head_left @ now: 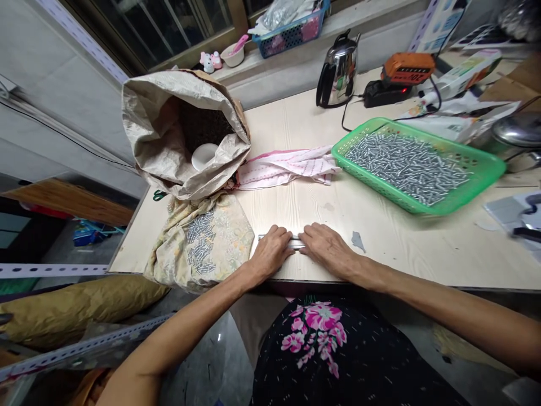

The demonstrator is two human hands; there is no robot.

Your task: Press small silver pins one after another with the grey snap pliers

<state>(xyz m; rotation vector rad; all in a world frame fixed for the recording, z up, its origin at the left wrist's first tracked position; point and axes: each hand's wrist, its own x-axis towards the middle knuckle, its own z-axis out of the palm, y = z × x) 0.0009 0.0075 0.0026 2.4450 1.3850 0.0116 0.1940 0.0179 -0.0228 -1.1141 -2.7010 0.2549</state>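
Note:
My left hand (273, 251) and my right hand (325, 248) face each other near the table's front edge. Both are closed over a narrow silver metal bar (296, 243) that lies along the tabletop; most of it is hidden under the fingers. To the left, a floral cloth (232, 231) carries a loose pile of small metal pins (200, 242). Farther right stands a green plastic basket (477, 180) with a thick layer of similar pins (408, 163) in it.
Behind the cloth an open sack (147, 135) holds dark contents and a white bowl (204, 155). A pink and white towel (287, 167) lies mid-table. At the back are a steel kettle (339, 70) and an orange battery (408, 68) on a charger (384, 93). A grey scrap (358, 241) lies beside my right hand.

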